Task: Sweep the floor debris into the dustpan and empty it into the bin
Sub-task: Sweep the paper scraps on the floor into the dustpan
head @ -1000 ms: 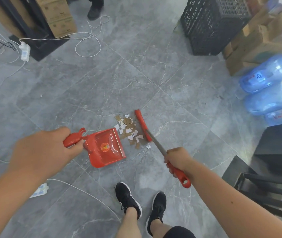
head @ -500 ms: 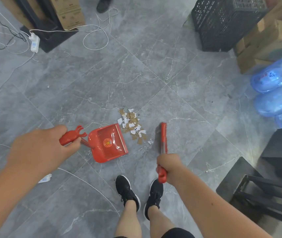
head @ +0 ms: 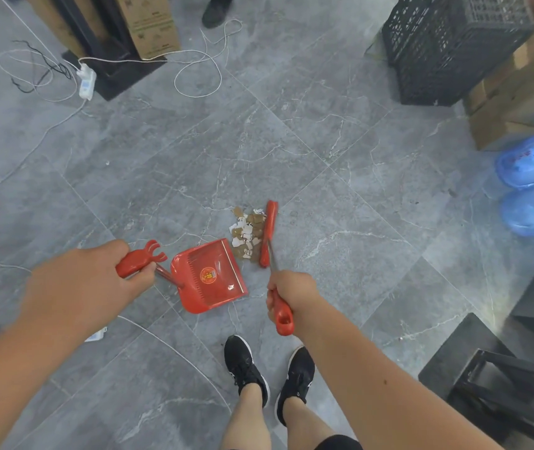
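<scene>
Beyond debris, black crate

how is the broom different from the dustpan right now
The broom is a narrow bar head on a thin handle; the dustpan is a wide scoop. The broom sits right of the scraps, the dustpan left. The right hand holds the broom, the left hand the dustpan. Both are red.

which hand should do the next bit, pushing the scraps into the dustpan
Right. The right hand grips the broom, whose head sits on the far side of the scraps from the dustpan. The left hand only steadies the pan.
</scene>
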The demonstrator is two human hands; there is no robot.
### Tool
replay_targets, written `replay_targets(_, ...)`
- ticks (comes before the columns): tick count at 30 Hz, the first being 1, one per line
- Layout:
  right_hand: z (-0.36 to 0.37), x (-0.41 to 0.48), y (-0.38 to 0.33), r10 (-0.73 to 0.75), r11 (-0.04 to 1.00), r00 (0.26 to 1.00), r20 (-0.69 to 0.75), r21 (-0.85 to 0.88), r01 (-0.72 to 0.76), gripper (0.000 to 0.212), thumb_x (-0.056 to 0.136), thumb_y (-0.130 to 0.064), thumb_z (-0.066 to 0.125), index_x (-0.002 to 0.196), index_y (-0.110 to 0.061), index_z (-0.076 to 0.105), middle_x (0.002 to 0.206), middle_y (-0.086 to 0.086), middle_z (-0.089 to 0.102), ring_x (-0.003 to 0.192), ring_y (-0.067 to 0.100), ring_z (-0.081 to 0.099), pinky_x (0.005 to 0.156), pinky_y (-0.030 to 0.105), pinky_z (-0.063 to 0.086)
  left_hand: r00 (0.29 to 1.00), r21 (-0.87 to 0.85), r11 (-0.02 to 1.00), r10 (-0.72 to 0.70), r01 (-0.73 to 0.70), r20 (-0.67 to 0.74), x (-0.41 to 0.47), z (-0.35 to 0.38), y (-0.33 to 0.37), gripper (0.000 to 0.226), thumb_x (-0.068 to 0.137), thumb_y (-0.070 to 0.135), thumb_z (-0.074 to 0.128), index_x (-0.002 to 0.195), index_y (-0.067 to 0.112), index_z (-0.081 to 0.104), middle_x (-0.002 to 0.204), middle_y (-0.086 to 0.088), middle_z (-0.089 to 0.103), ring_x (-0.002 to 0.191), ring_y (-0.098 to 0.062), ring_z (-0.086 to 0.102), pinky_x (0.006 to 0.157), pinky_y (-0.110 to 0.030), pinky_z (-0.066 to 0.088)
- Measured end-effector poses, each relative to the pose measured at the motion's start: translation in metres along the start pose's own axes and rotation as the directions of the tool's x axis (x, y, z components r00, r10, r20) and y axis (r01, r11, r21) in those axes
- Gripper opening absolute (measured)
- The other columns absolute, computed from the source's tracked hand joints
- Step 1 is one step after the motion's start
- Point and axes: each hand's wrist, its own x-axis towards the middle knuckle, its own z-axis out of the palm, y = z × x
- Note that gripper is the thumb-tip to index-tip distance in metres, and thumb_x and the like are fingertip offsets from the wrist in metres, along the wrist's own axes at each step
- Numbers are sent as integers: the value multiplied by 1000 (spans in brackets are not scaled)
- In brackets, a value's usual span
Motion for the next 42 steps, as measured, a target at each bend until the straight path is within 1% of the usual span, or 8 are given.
replay_targets(7, -36, -4, -19, -175, 888, 984, -17, -434, 150, 11, 79, 9, 46, 76, 0, 52, 71, 14, 47, 41, 22, 44, 40, 24, 40, 992, -45, 991, -122, 122, 12, 0, 10, -11, 49, 85, 66, 58, 64, 23, 50, 57, 2, 60, 62, -31, 62, 60, -34, 48)
replay_targets(12, -36, 55, -63, -314, 428, 949, 15, -890, 155, 23, 78, -8, 51, 99, -2, 56, 93, 17, 64, 69, 34, 70, 60, 40, 62, 980, -71, 978, -193, 196, 45, 0, 26, -11, 48, 87, 64, 58, 67, 21, 51, 58, 1, 61, 66, -32, 63, 60, -34, 45)
replay_targets(16, -15, 93, -91, -336, 206, 937, 99, -963, 176, 20, 84, -7, 51, 103, -4, 52, 91, 13, 61, 72, 28, 68, 53, 32, 54, 954, -56, 953, -296, 299, 52, -3, 42, -7, 44, 88, 62, 60, 71, 22, 56, 64, 0, 62, 68, -33, 62, 60, -34, 44)
replay_targets(22, 4, 102, -73, -216, 83, 965, 151, -982, 172, 30, 91, -8, 50, 120, -1, 54, 89, 7, 55, 76, 22, 65, 56, 30, 55, 908, -159, 894, -418, 419, 44, -5, 45, -11, 45, 88, 55, 66, 65, 18, 54, 65, -5, 63, 70, -35, 62, 63, -37, 47)
replay_targets(25, 2, 95, -36, -143, 90, 979, 148, -983, 162, 35, 91, -6, 49, 126, -1, 53, 107, 11, 62, 90, 25, 70, 73, 34, 62, 897, -160, 883, -439, 441, 53, -3, 52, -23, 42, 87, 56, 68, 68, 20, 58, 67, -5, 66, 72, -36, 64, 64, -37, 47)
replay_targets(32, 3, 59, 47, -43, 337, 986, 159, -927, 164, 46, 82, -9, 43, 126, -16, 57, 90, 1, 61, 71, 18, 65, 54, 27, 53, 891, -170, 875, -452, 453, 49, 0, 62, -48, 41, 87, 58, 68, 71, 20, 61, 68, -5, 67, 74, -37, 65, 66, -37, 50)
replay_targets(38, 7, 26, 81, 64, 288, 982, 180, -945, 154, 63, 68, -21, 41, 128, -38, 53, 96, -5, 66, 90, 20, 69, 85, 37, 59, 909, -186, 892, -415, 412, 26, 2, 67, -58, 44, 88, 54, 68, 68, 16, 56, 66, -4, 64, 74, -37, 63, 64, -35, 43)
replay_targets(42, -1, 6, 79, 31, 342, 968, 251, -912, 226, 51, 84, -12, 51, 117, -51, 46, 89, -15, 56, 81, 4, 59, 74, 13, 51, 914, -187, 895, -405, 404, 36, 5, 66, -70, 46, 88, 56, 66, 65, 19, 51, 62, -1, 61, 70, -34, 60, 62, -35, 42)
